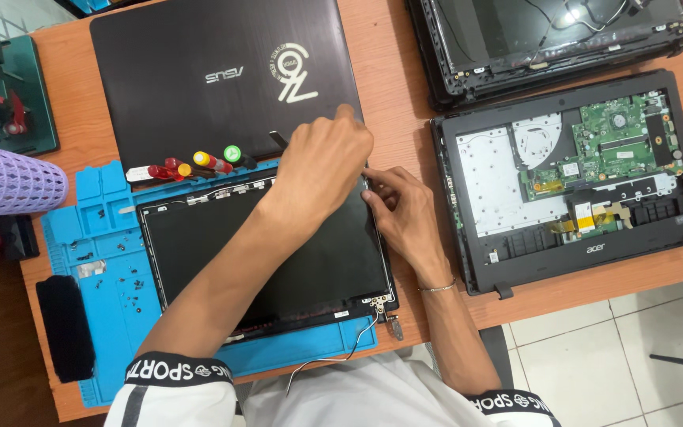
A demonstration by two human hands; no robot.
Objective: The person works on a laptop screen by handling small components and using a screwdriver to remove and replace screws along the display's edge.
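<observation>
Where the wooden table [405, 95] meets the left edge of the view, a lilac mesh basket [5, 183] lies on its side, well left of the laptop screen panel [270, 253]. Just left of that panel, a blue repair mat [96, 261] holds scattered small screws [132, 281], with a black pad [65, 326] beyond the mat's left border. Along the panel's upper edge lie several screwdrivers [195, 164] with red, yellow and green caps, and behind them rests a closed dark laptop [223, 79]. Over the panel's upper right corner, the left hand [322, 162] is curled, its fingertips pinching down at the bezel; what it grips is hidden. Just beside it, the right hand [405, 209] presses bent fingers against the panel's right edge. Right of the panel lies an opened laptop base [571, 178] with its green circuit board [618, 138] exposed.
</observation>
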